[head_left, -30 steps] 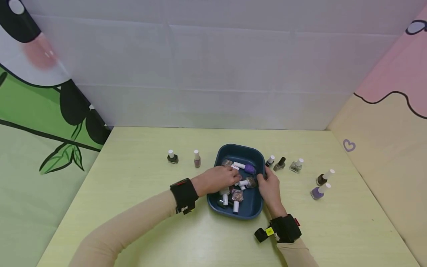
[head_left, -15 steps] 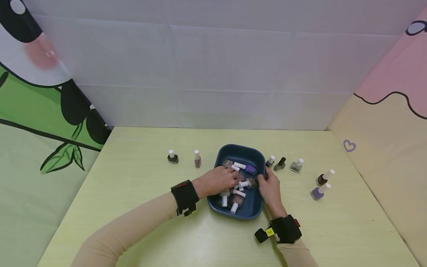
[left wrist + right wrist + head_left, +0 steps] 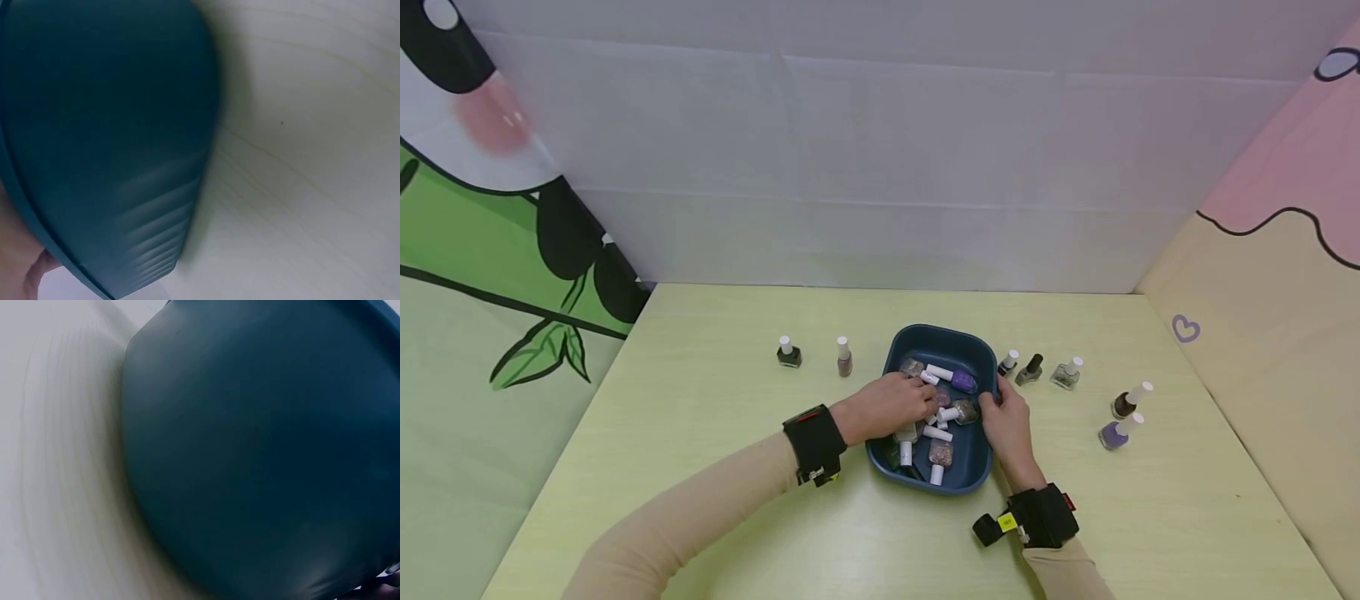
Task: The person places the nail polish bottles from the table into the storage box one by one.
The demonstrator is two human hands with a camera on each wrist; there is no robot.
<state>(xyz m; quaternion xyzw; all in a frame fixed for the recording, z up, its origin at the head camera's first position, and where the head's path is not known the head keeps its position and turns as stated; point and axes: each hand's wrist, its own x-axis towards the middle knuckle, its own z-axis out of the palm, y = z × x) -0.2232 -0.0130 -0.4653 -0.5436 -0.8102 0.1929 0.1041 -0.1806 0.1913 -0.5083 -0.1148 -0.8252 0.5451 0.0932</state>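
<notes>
A dark blue plastic basin (image 3: 973, 454) stands on the table, holding several nail polish bottles with white caps. Among them are a purple bottle (image 3: 962, 381) and a pinkish glitter bottle (image 3: 941, 452). My left hand (image 3: 891, 408) reaches over the left rim, its fingertips down among the bottles; whether they pinch one is hidden. My right hand (image 3: 1009, 429) grips the right rim, thumb toward the inside. In the left wrist view the basin's outer wall (image 3: 112, 112) fills the left side, with part of a hand (image 3: 15, 250) beside it. The right wrist view is mostly basin wall (image 3: 250, 450).
Left of the basin stand a black polish bottle (image 3: 788, 356) and a mauve one (image 3: 844, 360). To the right are several more, including a clear bottle (image 3: 1066, 373), a dark one (image 3: 1123, 405) and a purple one (image 3: 1113, 434). A pale wall (image 3: 895, 167) rises behind the table.
Inside the basin, the glitter bottle has swung and shifted slightly right, and a white-capped bottle beside it has come into view. Left fingers stay among the bottles; the right hand keeps its grip.
</notes>
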